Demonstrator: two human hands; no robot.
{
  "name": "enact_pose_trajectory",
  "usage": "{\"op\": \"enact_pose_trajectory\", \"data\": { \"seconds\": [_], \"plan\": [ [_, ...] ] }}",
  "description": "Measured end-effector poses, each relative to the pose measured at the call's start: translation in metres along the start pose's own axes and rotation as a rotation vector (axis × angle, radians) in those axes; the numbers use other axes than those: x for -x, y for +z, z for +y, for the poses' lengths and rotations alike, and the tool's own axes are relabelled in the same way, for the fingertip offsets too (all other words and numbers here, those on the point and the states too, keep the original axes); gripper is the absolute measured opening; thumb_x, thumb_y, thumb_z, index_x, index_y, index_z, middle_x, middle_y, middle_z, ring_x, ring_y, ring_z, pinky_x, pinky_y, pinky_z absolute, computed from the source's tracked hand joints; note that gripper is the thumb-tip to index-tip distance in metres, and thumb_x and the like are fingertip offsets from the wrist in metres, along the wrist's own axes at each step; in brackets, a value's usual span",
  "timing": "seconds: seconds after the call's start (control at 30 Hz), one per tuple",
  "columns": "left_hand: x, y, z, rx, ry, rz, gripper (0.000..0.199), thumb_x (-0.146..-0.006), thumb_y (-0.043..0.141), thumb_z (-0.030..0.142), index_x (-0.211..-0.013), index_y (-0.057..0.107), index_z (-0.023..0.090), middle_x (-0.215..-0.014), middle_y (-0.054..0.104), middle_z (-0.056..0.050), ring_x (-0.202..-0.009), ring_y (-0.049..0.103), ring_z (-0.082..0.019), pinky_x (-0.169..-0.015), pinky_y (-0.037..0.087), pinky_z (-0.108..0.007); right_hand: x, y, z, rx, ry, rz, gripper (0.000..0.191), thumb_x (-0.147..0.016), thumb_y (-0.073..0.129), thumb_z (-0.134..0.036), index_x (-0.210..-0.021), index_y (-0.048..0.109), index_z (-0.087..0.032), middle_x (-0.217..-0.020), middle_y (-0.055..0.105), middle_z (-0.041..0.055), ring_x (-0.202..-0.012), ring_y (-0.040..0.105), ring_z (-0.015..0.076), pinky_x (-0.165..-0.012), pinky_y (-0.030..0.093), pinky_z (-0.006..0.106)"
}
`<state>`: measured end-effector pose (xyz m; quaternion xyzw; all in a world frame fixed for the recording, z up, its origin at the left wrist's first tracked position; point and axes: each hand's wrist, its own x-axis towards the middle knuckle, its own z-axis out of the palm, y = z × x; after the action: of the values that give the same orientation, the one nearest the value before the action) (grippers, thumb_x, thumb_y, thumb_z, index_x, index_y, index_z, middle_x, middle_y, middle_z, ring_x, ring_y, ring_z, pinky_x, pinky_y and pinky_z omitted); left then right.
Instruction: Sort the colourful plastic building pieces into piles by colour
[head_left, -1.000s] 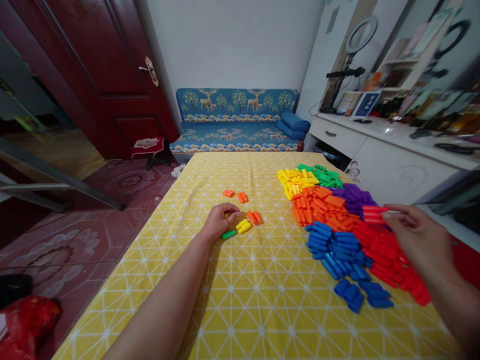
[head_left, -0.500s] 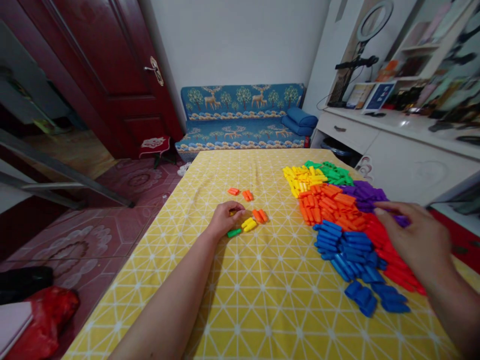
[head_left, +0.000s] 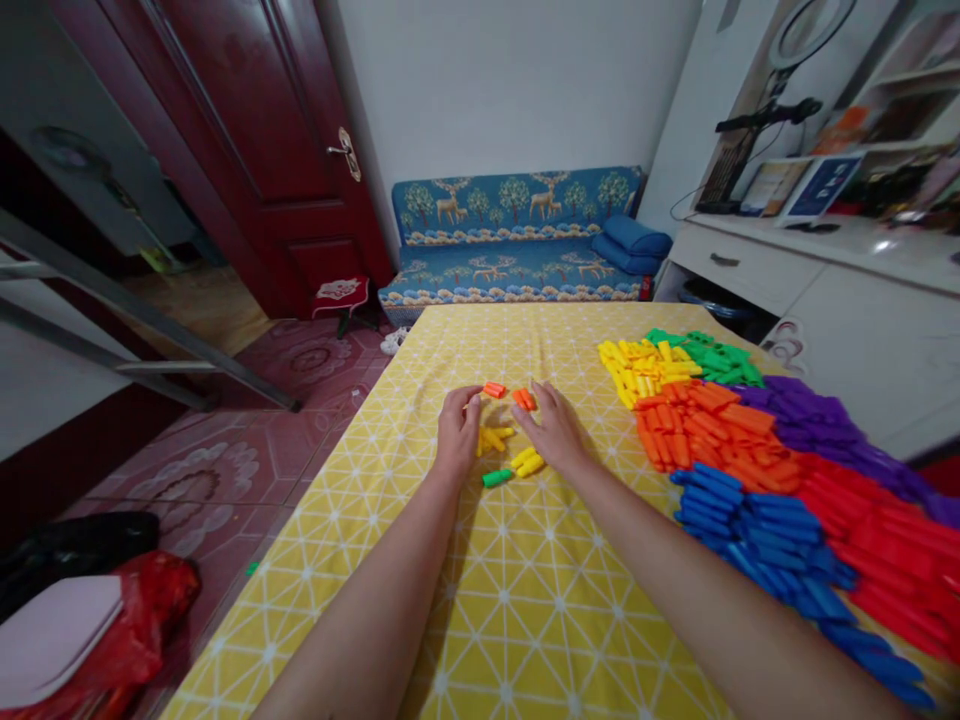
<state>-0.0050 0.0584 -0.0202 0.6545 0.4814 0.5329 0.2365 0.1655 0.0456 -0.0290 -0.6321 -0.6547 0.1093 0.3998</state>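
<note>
Right hand [head_left: 553,432] moved inward — green piece [head_left: 496,479], long axis nearly left-right

no readable lettering, no legible labels, no numbers, no brands, no signs

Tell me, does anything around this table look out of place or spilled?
A small green piece looks stray: it shows at the left edge of the yellow tablecloth, far from the green pile. I cannot tell whether it lies on the cloth or the floor. Nothing looks spilled.
</note>
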Motion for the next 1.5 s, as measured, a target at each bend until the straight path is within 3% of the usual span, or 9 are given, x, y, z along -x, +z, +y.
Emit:
{"op": "enact_pose_trajectory", "data": {
  "seconds": [0.17,0.37,0.57,0.73,0.9,1.03,1.27,1.37,1.5],
  "plan": [
    [-0.002,-0.001,-0.005,-0.001,-0.051,0.02,0.041,-0.099,0.038,0.042,-0.126,0.059,0.019,-0.132,0.058,-0.012,-0.128,0.052,-0.023,-0.112,0.037,-0.04,-0.036,0.021,-0.018,0.089,-0.112,-0.172,0.056,-0.079,0.07,-0.039,-0.131,0.057,-0.024,-0.145,0.049,0.0128,-0.139,0.038,0.0343,-0.112,0.027,0.059],
    [-0.002,0.0,-0.005,0.041,-0.084,-0.002,0.046,-0.099,0.035,0.048,-0.129,0.057,0.02,-0.137,0.057,-0.011,-0.131,0.051,-0.023,-0.112,0.038,-0.04,-0.038,0.021,-0.022,0.011,-0.431,-0.373,0.032,-0.075,0.058,-0.007,-0.099,0.071,-0.024,-0.106,0.068,0.0037,-0.105,0.06,0.0179,-0.095,0.047,0.032],
    [-0.002,0.002,-0.013,0.138,-0.149,-0.01,0.049,-0.099,0.033,0.053,-0.126,0.06,0.022,-0.133,0.059,-0.012,-0.122,0.059,-0.024,-0.103,0.048,-0.041,-0.011,-0.007,-0.004,-0.214,-0.092,-0.026,0.022,-0.081,0.052,-0.016,-0.095,0.068,-0.023,-0.1,0.067,0.0036,-0.093,0.064,0.0163,-0.087,0.052,0.031],
    [0.0,0.002,-0.012,0.229,-0.169,-0.048,0.048,-0.099,0.034,0.054,-0.122,0.061,0.022,-0.129,0.061,-0.011,-0.114,0.063,-0.023,-0.105,0.047,-0.046,0.026,-0.042,0.007,-0.394,0.009,-0.17,0.031,-0.084,0.057,-0.037,-0.109,0.065,-0.02,-0.109,0.07,0.0068,-0.097,0.066,0.0195,-0.087,0.053,0.037],
    [0.001,0.001,-0.006,0.265,-0.195,-0.054,0.047,-0.098,0.035,0.054,-0.117,0.063,0.021,-0.127,0.062,-0.011,-0.111,0.064,-0.023,-0.104,0.048,-0.045,0.062,-0.074,0.003,0.064,-0.071,-0.045,0.059,-0.075,0.069,-0.046,-0.128,0.059,-0.021,-0.126,0.062,0.012,-0.118,0.055,0.0303,-0.1,0.045,0.047],
    [0.001,0.0,-0.006,0.279,-0.194,-0.048,0.052,-0.095,0.037,0.061,-0.116,0.065,0.021,-0.124,0.063,-0.011,-0.11,0.064,-0.025,-0.105,0.047,-0.048,0.076,-0.087,-0.013,0.452,0.066,-0.19,0.075,-0.073,0.069,-0.06,-0.135,0.054,-0.021,-0.119,0.061,0.015,-0.104,0.061,0.0327,-0.083,0.049,0.043],
    [0.001,0.0,-0.004,0.291,-0.198,-0.051,0.053,-0.092,0.041,0.063,-0.113,0.067,0.021,-0.122,0.064,-0.01,-0.108,0.064,-0.025,-0.103,0.047,-0.045,0.077,-0.086,-0.028,0.536,0.121,-0.313,0.046,-0.089,0.059,-0.045,-0.129,0.057,-0.022,-0.113,0.06,0.0095,-0.097,0.063,0.0229,-0.077,0.045,0.032],
    [0.002,-0.002,0.005,0.273,-0.151,-0.143,0.051,-0.092,0.044,0.061,-0.111,0.069,0.02,-0.113,0.068,-0.011,-0.103,0.066,-0.024,-0.097,0.05,-0.041,0.077,-0.079,-0.029,0.507,0.059,-0.286,0.05,-0.089,0.06,-0.044,-0.136,0.052,-0.029,-0.117,0.058,0.0071,-0.093,0.063,0.0208,-0.072,0.044,0.03],
    [0.008,-0.003,0.017,0.183,0.043,-0.495,0.048,-0.091,0.05,0.057,-0.11,0.072,0.018,-0.108,0.071,-0.012,-0.103,0.066,-0.026,-0.095,0.05,-0.039,0.076,-0.069,-0.03,0.474,-0.008,-0.264,0.046,-0.089,0.06,-0.036,-0.134,0.053,-0.033,-0.12,0.057,0.0043,-0.09,0.063,0.018,-0.068,0.042,0.028]
  ]
}}
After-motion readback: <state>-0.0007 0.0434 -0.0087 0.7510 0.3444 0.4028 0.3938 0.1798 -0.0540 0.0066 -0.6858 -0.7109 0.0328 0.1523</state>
